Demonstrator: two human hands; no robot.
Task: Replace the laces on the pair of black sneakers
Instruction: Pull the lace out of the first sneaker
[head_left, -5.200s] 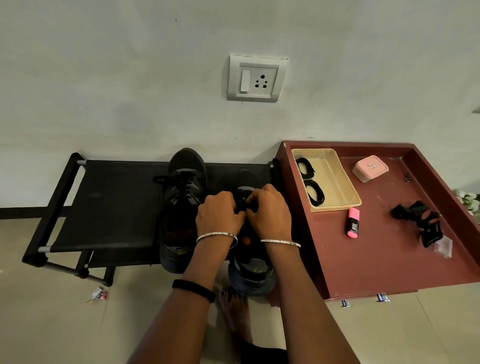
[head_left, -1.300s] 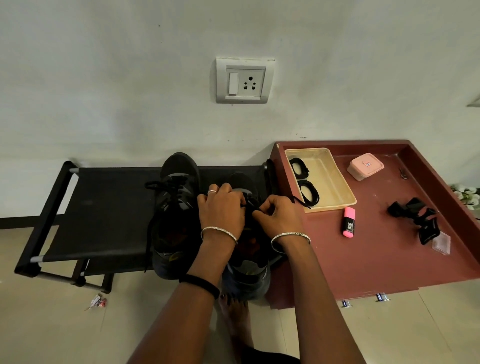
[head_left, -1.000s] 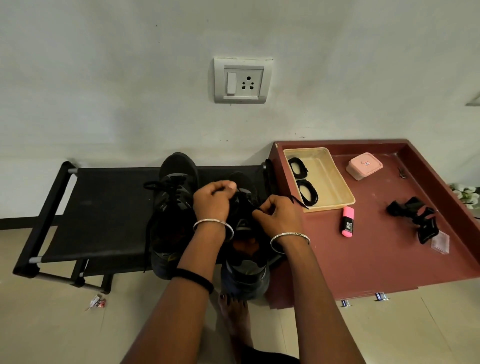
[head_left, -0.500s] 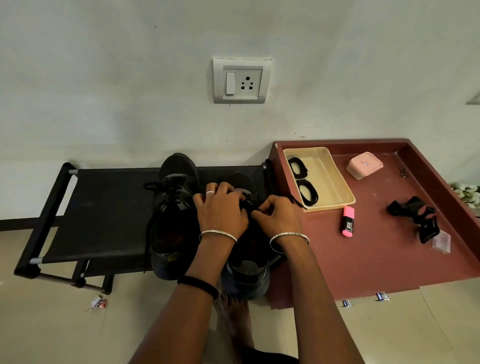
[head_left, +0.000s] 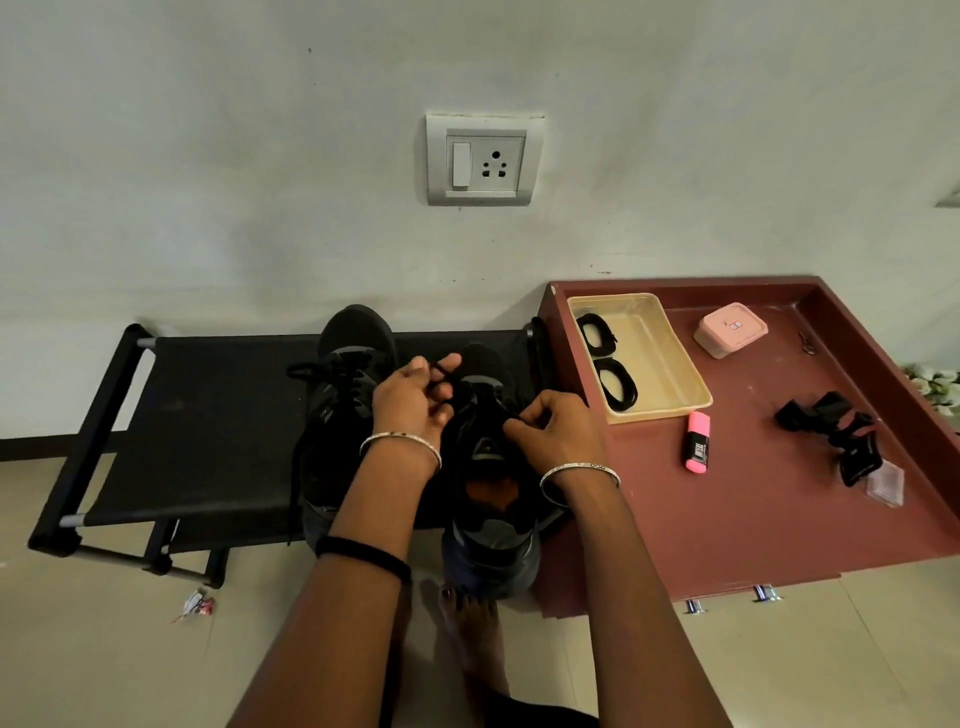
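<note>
Pale plastered wall behind low black fabric-slung metal rack. Pair of black mesh sneakers side by side on rack's right half, toes to wall. Left hand curled, pinching thin black lace above right-end sneaker; right hand pinching same lace near an eyelet. Probable step: unthreading. Slacken each crossing first, then draw through without jerking. Coiled black spare laces in beige plastic tray just right of rack.

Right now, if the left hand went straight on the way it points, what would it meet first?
Probably the toe of the sneaker on the right; the left hand may pass above it, depth is unclear.
</note>
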